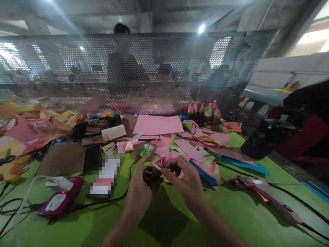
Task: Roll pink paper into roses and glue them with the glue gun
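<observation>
Both hands meet low at centre, over the green table (pixel 167 219). Left hand (pixel 141 192) and right hand (pixel 183 180) have fingers curled in, pinching a small pink folded paper piece (pixel 162 162) between them — blurred, exact grip unclear. Just beyond lies a green scrap (pixel 146 151); pink sheet (pixel 158 124) farther off. Phone (pixel 92 158) at near left — pink glue gun (pixel 267 197) at right.

Matt pink paper, a folded piece (pixel 162 161), sits pinched between the left hand (pixel 141 192) and right hand (pixel 186 181). Just beyond the fingers lies a glossy green plastic wrapper (pixel 147 150) (crinkled, catching light). Under both wrists, a smooth matt green tabletop (pixel 164 219). Left of the left hand, a glossy black phone (pixel 92 158).
</observation>
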A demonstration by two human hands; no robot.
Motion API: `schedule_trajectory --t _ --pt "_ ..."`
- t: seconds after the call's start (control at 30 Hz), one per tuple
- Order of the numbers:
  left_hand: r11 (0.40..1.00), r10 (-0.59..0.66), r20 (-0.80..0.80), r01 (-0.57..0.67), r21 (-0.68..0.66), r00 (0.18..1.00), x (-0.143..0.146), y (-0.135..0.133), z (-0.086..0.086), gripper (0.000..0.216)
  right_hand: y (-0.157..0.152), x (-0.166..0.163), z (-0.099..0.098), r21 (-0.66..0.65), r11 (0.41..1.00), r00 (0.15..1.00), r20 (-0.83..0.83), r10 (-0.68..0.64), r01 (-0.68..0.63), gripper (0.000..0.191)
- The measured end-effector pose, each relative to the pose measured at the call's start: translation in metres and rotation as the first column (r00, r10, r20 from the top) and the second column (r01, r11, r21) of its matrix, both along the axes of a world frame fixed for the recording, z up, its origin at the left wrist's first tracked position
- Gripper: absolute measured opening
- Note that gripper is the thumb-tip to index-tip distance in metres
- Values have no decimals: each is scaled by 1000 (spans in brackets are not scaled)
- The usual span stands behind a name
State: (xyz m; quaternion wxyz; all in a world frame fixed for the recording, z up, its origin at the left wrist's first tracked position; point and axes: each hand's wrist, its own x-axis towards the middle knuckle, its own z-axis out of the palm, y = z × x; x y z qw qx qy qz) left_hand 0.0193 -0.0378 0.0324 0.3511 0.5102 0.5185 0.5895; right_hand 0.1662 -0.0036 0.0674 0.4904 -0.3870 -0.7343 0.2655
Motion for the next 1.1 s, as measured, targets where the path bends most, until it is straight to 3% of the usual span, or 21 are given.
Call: schedule_trajectory --t 0.2,0.33,0.47,0.67,0.8,0.97,1.1 --pt "999 44 -94 -43 7 995 0 -2 -1 71 1 -2 0 16 999 998 38 -43 42 17" --pt "998 -43 119 49 -49 992 1 2 1 71 1 1 1 36 999 1000 3 -1 1 14" --pt "983 -57 328 109 -144 943 -1 4 6 75 1 6 3 186 983 1000 -3 -5 6 8" --pt "981 -50 446 127 -143 893 -6 8 10 84 -5 5 4 409 897 958 282 52 -169 14" --pt "984 -48 520 128 -120 853 -6 10 6 95 -8 3 4 445 865 901 434 16 -230 15" --pt "989 -74 552 133 -68 830 -4 7 6 77 -10 1 4 449 864 859 510 -39 -227 12" --pt "987 -102 585 154 -41 805 -4 4 9 78 -13 1 6 444 868 858 512 -43 -221 11"
